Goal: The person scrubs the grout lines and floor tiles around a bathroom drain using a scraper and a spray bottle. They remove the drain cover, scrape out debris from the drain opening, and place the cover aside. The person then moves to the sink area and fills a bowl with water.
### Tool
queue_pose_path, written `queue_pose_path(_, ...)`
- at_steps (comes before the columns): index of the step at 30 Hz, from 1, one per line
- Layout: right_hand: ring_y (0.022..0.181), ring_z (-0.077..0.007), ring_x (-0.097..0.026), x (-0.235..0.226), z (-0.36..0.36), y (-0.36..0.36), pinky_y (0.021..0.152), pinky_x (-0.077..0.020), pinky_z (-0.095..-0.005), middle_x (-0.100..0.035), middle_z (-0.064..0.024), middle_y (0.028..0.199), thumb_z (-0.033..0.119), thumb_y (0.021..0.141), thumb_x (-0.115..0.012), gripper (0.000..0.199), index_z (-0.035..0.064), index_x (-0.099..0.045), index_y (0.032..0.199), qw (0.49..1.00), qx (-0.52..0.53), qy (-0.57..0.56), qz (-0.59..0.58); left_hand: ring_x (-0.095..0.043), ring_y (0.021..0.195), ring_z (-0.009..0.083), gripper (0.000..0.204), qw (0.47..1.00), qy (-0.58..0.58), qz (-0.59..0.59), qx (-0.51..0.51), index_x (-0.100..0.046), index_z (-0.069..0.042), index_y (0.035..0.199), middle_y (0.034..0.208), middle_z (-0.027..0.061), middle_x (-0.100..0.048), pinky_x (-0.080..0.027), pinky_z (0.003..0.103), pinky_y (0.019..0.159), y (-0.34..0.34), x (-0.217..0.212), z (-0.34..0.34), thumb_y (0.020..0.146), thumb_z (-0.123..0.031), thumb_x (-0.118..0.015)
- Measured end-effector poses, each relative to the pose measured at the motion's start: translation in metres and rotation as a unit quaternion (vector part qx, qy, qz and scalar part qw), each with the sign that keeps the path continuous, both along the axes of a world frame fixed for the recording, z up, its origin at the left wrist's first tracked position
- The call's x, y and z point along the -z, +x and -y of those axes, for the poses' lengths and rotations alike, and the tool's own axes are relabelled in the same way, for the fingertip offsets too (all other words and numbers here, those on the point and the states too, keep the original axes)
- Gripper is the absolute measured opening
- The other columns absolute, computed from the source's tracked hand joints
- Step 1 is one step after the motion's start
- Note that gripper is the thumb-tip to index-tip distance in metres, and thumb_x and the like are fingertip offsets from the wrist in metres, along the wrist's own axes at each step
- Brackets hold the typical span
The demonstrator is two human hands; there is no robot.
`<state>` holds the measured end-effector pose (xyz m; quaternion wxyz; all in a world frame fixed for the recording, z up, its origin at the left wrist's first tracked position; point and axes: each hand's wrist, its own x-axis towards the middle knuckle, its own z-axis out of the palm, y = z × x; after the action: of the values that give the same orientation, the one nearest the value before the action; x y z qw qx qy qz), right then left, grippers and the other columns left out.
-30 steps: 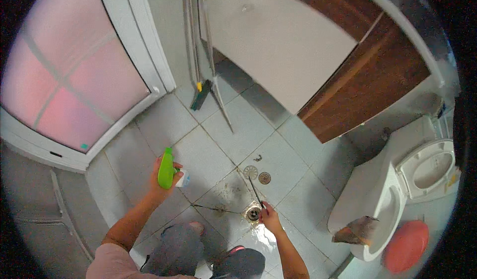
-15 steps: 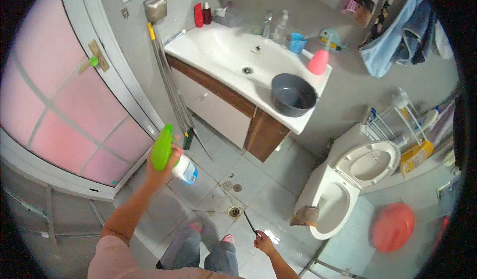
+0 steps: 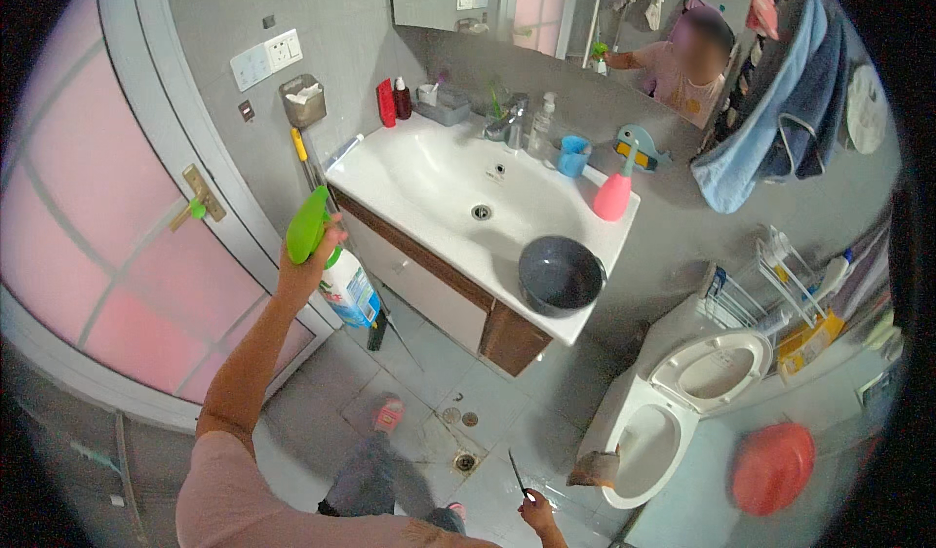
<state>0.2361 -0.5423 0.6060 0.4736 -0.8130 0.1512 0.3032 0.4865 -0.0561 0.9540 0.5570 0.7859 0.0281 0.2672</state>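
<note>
My left hand (image 3: pixel 304 267) is closed around a spray bottle (image 3: pixel 348 290) with a green trigger head and a white and blue body. It is held upright with a slight tilt, between the pink-paned door (image 3: pixel 146 226) and the white sink (image 3: pixel 419 148). Lower in the view, my right hand (image 3: pixel 536 514) grips a thin, dark, stick-like tool (image 3: pixel 518 472) whose kind I cannot make out. Its tip points up and away from me, over the tiles to the right of an uncovered floor drain (image 3: pixel 465 462).
A dark basin (image 3: pixel 560 275) stands on the sink's right front corner, near a pink squeeze bottle (image 3: pixel 614 197). To the right is a toilet (image 3: pixel 648 450) with its lid raised. Long-handled tools lean against the wall. A red stool-like object (image 3: pixel 773 468) stands at far right.
The spray bottle has risen in the view with my left hand, nearer the wall by the sink. My left foot has stepped forward. The view has tilted up, showing more mirror.
</note>
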Motion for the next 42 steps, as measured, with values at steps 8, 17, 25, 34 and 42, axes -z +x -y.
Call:
queue_pose_path(8, 0.046, -0.0120, -0.050, -0.026, -0.102, 0.080, 0.040, -0.0410, -0.0247, -0.057, -0.0095, 0.060, 0.011, 0.086, -0.046, 0.031, 0.0037, -0.046, 0.115, 0.971, 0.213, 0.085, -0.071, -0.054, 0.096, 0.0151, 0.016, 0.985, 0.066, -0.025, 0.158, -0.058, -0.003, 0.094, 0.097, 0.0085, -0.061, -0.043, 0.029, 0.081, 0.210, 0.001, -0.131, 0.083, -0.015, -0.056)
queue_pose_path(17, 0.051, -0.0116, -0.050, -0.078, -0.213, 0.176, 0.044, -0.0411, -0.0250, -0.055, -0.0075, 0.064, 0.010, 0.086, -0.046, 0.033, 0.0055, -0.044, 0.119, 0.959, 0.214, 0.126, -0.137, -0.052, 0.093, 0.0133, 0.021, 0.972, 0.055, -0.081, 0.211, -0.059, -0.006, 0.096, 0.102, 0.0039, -0.058, -0.041, 0.028, 0.080, 0.346, 0.027, -0.233, 0.081, -0.019, -0.060)
queue_pose_path(25, 0.048, -0.0117, -0.049, -0.091, -0.234, 0.212, 0.042, -0.0393, -0.0246, -0.054, -0.0075, 0.061, 0.011, 0.087, -0.044, 0.032, 0.0049, -0.043, 0.118, 0.968, 0.205, 0.076, -0.122, -0.050, 0.094, 0.0134, 0.031, 0.961, 0.066, -0.116, 0.242, -0.055, -0.007, 0.104, 0.104, 0.0034, -0.056, -0.041, 0.028, 0.081, 0.363, 0.036, -0.255, 0.077, -0.019, -0.064)
queue_pose_path(34, 0.048, -0.0115, -0.049, -0.096, -0.251, 0.205, 0.043, -0.0400, -0.0243, -0.055, -0.0078, 0.064, 0.014, 0.087, -0.047, 0.035, 0.0042, -0.041, 0.121, 0.961, 0.215, 0.106, -0.139, -0.050, 0.095, 0.0184, 0.069, 0.993, -0.013, -0.098, 0.070, -0.042, -0.003, 0.115, 0.106, 0.0090, -0.051, -0.041, 0.032, 0.083, 0.350, 0.090, -0.256, 0.058, -0.015, -0.078)
queue_pose_path(42, 0.049, -0.0102, -0.048, -0.085, -0.257, 0.199, 0.042, -0.0396, -0.0240, -0.055, -0.0069, 0.064, 0.014, 0.088, -0.046, 0.034, 0.0034, -0.043, 0.119, 0.977, 0.170, 0.108, -0.073, -0.045, 0.107, 0.0250, 0.085, 0.997, 0.034, -0.064, -0.038, -0.031, -0.004, 0.125, 0.116, 0.0125, -0.046, -0.037, 0.038, 0.089, 0.341, 0.146, -0.254, 0.056, -0.017, -0.079)
